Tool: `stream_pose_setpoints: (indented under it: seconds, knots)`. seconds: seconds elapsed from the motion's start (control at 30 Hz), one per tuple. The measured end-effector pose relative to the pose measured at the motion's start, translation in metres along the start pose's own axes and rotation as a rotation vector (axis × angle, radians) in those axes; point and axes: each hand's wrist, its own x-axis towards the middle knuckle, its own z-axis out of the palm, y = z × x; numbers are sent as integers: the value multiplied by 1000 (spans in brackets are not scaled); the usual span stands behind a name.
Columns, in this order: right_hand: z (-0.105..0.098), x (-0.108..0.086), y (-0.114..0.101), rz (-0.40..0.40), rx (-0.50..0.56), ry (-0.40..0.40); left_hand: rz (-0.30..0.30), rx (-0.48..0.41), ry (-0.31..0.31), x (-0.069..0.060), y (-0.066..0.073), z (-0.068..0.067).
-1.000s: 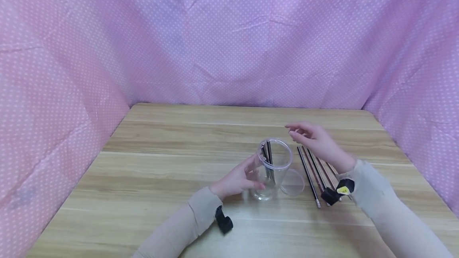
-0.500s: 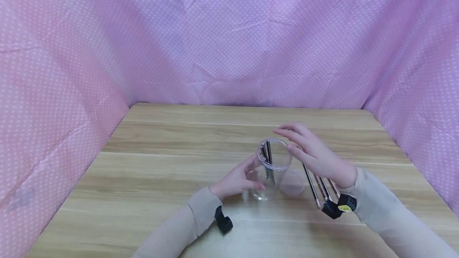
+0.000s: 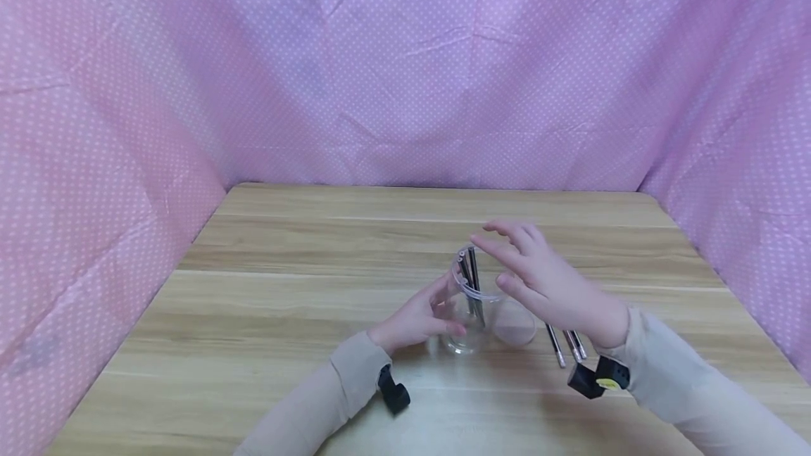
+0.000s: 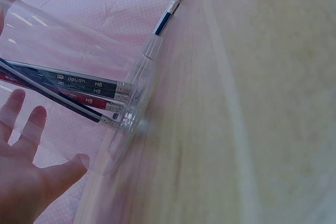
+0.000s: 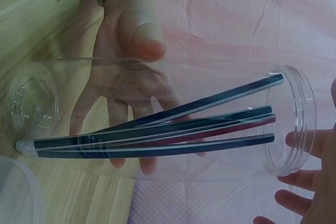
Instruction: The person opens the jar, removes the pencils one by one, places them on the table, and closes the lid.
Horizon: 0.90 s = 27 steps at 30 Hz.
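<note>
A clear plastic jar point(image 3: 461, 346) stands upright on the table, and my left hand point(image 3: 415, 319) grips its side, with the thumb across the front. Several dark pencils and a red one point(image 5: 226, 130) lean inside it, eraser ends down; "HB" shows on the pencils point(image 4: 79, 81) in the left wrist view. My right hand point(image 3: 551, 287) is spread over the right part of the jar's mouth with nothing in its fingers. In the right wrist view its fingertips overlap the jar's rim point(image 5: 302, 103); whether they touch is unclear. More pencils point(image 3: 556, 347) lie under the right hand, partly hidden.
A clear round lid point(image 3: 514, 324) lies on the table just right of the jar. The wooden table point(image 3: 304, 287) extends to the left and behind. A pink dotted curtain point(image 3: 405, 90) hangs around its back and sides.
My right hand has moved left, from above the loose pencils to the jar's mouth, and its fingers have spread. The left hand and the jar have stayed in place.
</note>
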Motion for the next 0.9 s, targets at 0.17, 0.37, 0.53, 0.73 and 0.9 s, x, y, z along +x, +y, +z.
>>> stream_pose_setpoints:
  seconds: [0.17,0.37,0.53,0.73,0.9]
  knots:
    - [3,0,-1,20,-32,-15,-1,-1,-8,0,0,-1]
    - [3,-1,-3,44,-55,-64,-18,4,-7,-1,0,-2]
    - [2,0,-4,50,-76,-87,-21,1,-6,0,1,-3]
    - [4,0,-3,42,-92,-86,-18,-2,-16,-1,2,-4]
    - [6,0,-3,33,-109,-81,-8,2,-23,-1,3,-5]
